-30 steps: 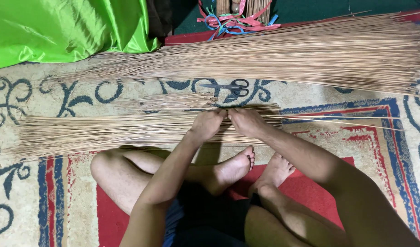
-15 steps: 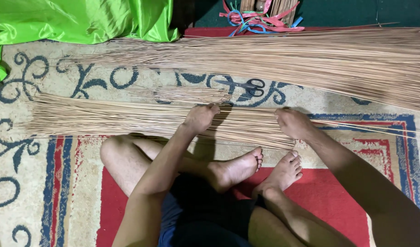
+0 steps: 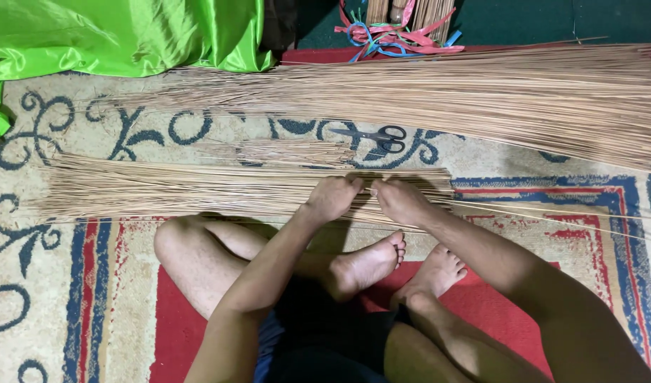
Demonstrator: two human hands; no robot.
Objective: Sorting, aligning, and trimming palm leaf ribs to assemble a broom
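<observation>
Rug (image 3: 573,213) covers the whole floor in view, cream with blue scrolls and red and blue bands. A person sits cross-legged on it, bare feet (image 3: 403,262) just below the hands. Free rug lies to the left and right of the knees; between the two stick piles only a narrow strip stays open, and black scissors (image 3: 378,136) lie in it. Green cloth (image 3: 120,35) is bunched along the top-left edge, and coloured ribbons (image 3: 393,35) sit at the top centre beside some upright sticks.

The near bundle (image 3: 162,190) is a flat sheaf of thin tan sticks, lying left to right across the rug in front of the shins, its left end fanned and loose. A far bundle (image 3: 517,92), longer and thicker, lies beyond it and runs off the right edge.

Left hand (image 3: 332,198) and right hand (image 3: 400,201) press down side by side on the near bundle's right part, fingers curled over the sticks, thumbs almost touching.
</observation>
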